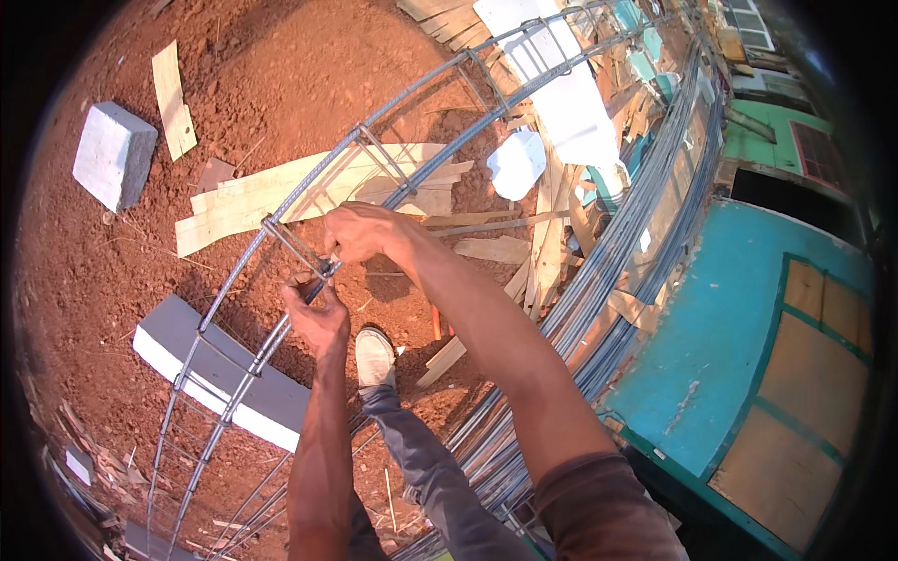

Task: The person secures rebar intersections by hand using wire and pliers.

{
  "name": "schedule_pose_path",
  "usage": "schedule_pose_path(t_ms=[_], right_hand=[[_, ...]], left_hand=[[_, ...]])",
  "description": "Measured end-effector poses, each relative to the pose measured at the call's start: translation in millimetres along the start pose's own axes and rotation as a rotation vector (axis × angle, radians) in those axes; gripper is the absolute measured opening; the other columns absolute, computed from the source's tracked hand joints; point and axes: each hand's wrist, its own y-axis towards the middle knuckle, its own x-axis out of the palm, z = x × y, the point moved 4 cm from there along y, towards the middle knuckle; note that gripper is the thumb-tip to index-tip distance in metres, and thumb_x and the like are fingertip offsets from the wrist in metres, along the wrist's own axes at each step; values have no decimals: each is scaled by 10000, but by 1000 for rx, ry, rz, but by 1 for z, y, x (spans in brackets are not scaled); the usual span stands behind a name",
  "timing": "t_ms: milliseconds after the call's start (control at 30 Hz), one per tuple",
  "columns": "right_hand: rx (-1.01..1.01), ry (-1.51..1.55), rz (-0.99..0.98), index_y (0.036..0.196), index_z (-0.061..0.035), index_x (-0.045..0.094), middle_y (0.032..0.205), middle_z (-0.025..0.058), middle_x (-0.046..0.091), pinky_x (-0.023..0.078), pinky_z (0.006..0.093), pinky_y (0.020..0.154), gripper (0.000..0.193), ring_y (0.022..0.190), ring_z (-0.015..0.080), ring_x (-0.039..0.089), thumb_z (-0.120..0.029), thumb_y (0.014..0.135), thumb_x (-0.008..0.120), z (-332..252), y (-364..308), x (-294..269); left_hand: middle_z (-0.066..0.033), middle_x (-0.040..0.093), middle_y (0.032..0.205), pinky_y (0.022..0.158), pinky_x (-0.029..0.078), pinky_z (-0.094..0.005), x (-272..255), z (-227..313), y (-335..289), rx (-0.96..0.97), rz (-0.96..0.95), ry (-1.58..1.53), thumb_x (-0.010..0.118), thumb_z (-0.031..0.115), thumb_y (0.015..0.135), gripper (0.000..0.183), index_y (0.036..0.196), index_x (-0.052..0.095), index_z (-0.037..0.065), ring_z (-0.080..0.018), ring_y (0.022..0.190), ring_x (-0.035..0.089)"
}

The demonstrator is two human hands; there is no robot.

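A long steel rebar cage runs diagonally across the view, its bars joined by square stirrups. My left hand is closed at the corner where one stirrup meets the nearer bar, thumb and fingers gripping the bar there. Just above it, my right hand is curled with its fingertips pressed together at that same corner. Whatever lies between the right fingertips is too small to make out. Both hands are close together at this joint.
A long grey-and-white block lies under the cage; another block sits far left. Wooden planks lie on red soil. Bundled steel rods run along the right, beside a teal wall. My shoe stands just below the hands.
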Motion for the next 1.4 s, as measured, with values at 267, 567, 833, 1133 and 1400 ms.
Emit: schedule_pose_path(t_ms=[267,567,833,1133,1400], right_hand=[[-62,219,355,870,18,682,812,229,672,512,454,675,143,765,352,672,-61,754,706,16,30,27],[-91,-178,496,1046,16,712,1193,167,704,579,449,801,237,926,384,688,-64,904,539,-19,-12,35],[146,-247,652,1373,-20,600,1587,95,418,440,469,1052,548,1321,345,481,-34,825,609,4,-90,124],[61,-202,907,1261,-204,664,1611,24,394,281,548,1148,414,1433,312,371,-90,864,633,7,-66,136],[218,-16,671,927,-75,656,814,182,707,504,478,924,144,880,356,703,-196,947,580,-38,-95,121]], left_hand=[[-197,705,982,898,494,-449,9,3,-3,-30,43,-315,728,2,868,305,1116,549,2,-348,995,682],[-167,705,1020,999,373,-474,-1,14,-7,-4,2,166,685,8,877,345,1176,513,9,-321,1012,671],[-158,750,1020,1002,349,-485,-1,16,-4,93,-70,201,666,123,942,251,1123,539,5,-352,1023,656],[-217,736,909,817,518,-449,1,10,-1,-8,-59,110,743,69,884,135,949,660,-16,-346,865,705],[-97,744,975,928,438,-411,-7,-3,-7,199,91,-40,788,45,833,111,894,696,54,-274,982,659]])
